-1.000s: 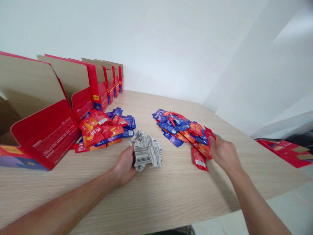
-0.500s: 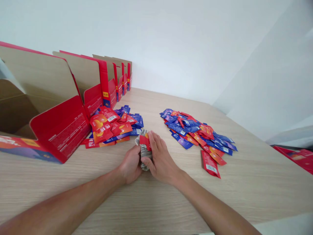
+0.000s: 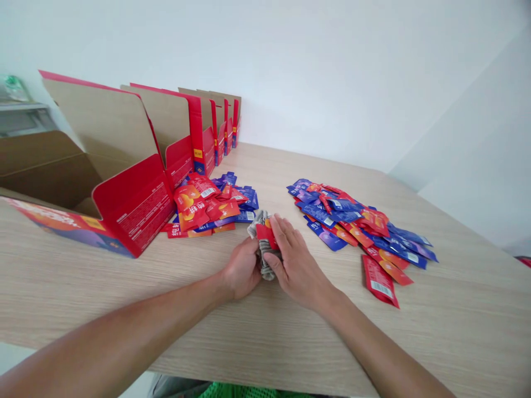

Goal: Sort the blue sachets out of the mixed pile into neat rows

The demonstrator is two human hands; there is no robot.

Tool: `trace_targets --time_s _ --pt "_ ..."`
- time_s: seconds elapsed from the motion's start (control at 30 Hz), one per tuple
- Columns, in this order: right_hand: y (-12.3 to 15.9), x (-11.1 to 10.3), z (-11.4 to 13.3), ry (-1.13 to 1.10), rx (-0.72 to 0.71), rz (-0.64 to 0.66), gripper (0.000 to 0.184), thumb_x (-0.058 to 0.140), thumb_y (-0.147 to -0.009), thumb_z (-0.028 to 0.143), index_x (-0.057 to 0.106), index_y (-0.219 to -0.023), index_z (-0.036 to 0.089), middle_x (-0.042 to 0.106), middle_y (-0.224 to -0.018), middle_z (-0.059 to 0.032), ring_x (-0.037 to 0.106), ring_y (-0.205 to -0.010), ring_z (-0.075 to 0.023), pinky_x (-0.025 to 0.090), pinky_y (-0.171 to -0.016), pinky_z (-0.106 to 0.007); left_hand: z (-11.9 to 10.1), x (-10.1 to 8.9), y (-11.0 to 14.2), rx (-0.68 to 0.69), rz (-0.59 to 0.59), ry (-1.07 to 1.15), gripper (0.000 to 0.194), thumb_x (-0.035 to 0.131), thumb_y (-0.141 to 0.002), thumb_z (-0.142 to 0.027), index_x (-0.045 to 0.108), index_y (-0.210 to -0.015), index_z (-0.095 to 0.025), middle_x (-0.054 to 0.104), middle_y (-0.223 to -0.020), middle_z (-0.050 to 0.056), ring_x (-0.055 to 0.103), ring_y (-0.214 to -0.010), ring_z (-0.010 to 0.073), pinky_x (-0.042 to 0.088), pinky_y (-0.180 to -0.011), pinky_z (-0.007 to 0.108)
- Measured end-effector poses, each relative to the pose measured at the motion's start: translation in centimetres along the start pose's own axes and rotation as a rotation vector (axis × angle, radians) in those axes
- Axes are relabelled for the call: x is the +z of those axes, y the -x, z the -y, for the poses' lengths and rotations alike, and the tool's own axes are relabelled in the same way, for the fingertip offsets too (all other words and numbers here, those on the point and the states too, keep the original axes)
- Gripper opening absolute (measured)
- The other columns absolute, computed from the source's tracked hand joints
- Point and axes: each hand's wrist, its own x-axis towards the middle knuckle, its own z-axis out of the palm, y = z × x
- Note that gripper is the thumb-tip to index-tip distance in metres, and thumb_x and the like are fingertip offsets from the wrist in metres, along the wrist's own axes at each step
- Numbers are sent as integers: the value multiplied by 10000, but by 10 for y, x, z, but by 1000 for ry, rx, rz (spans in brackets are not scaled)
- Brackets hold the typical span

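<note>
My left hand (image 3: 243,269) grips a crumpled grey striped cloth (image 3: 265,265) on the wooden table (image 3: 290,342). My right hand (image 3: 296,265) lies over the cloth from the right and presses a small red packet (image 3: 265,235) against it with fingers and thumb. A pile of red and blue packets (image 3: 213,203) lies just left of the hands. A second, longer pile of red and blue packets (image 3: 352,224) spreads to the right. One red packet (image 3: 379,281) lies apart at the near end of that pile.
A row of open red cardboard boxes (image 3: 136,204) with raised brown flaps stands along the left side, running back to the white wall. The nearest box lies open toward me. The table's near edge runs just below my forearms.
My right hand left the right pile with a red packet and came over to the cloth in my left hand. Since then both hands hold still; the view shifted left.
</note>
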Motion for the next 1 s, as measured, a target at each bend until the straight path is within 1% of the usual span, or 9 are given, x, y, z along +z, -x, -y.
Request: trace_targets --time_s 0.2,0.3,0.37,0.47,0.57,0.67,0.77,0.9,1.0 --pt "5 12 10 77 -25 -61 738 424 -1062 244 91 -1719 205 302 -1724 -182 325 -1580 -365 415 -1190 -634 1 -7 2 56 10 -15 156 634 -886 -213 739 -982 -146 797 -965 88 752 -962 240 595 -900 328" --pt "7 5 13 117 -107 -172 632 378 -1028 121 320 -1655 168 513 -1600 -196 507 -1468 -340 485 -1132 -574 -3 -7 1 35 1 36 133 632 -901 -215 733 -943 -139 799 -960 98 755 -978 250 596 -923 345" --pt "5 -8 14 89 -129 -294 512 375 -1042 120 492 -1537 185 693 -1401 -162 667 -1277 -288 539 -1070 -489 -5 -5 0 8 30 50 131 644 -901 -222 735 -939 -136 800 -965 106 761 -966 260 605 -908 360" --pt "-2 -24 13 -22 60 -500 318 406 -1095 248 636 -1313 222 784 -1137 -99 750 -1007 -243 597 -918 -396 -6 0 2 -33 110 36 171 626 -928 -237 747 -983 -129 799 -964 116 769 -910 259 618 -846 358" --pt "-13 -18 6 -128 233 -566 341 444 -1096 386 606 -1330 198 748 -1191 -127 729 -1060 -269 604 -916 -431 -2 2 4 -59 126 41 248 529 -1001 -252 743 -1050 -138 796 -948 109 767 -859 239 620 -796 341" --pt "-19 4 0 -122 218 -502 496 438 -1091 395 465 -1529 163 609 -1442 -201 601 -1340 -300 520 -1110 -537 1 2 4 -86 59 38 278 486 -1038 -274 733 -1056 -146 792 -920 98 758 -806 220 617 -762 327" --pt "-16 21 1 -109 118 -350 543 343 -1116 338 338 -1646 220 402 -1664 -173 369 -1562 -271 379 -1253 -565 -1 1 3 -62 -15 54 251 503 -1030 -256 731 -1025 -149 783 -882 82 744 -773 196 607 -740 290" --pt "-3 27 11 -149 12 -181 697 444 -1100 374 141 -1715 249 302 -1731 -148 249 -1618 -271 340 -1283 -566 -5 -1 2 -55 -77 73 266 472 -1011 -193 733 -999 -146 769 -829 70 737 -747 188 601 -722 278" --pt "5 20 18 -155 -46 -118 703 459 -1085 300 158 -1713 200 320 -1720 -168 237 -1619 -280 364 -1270 -562 -8 -2 1 -48 -99 77 295 434 -1014 -175 721 -957 -138 756 -785 68 731 -718 184 601 -718 278"
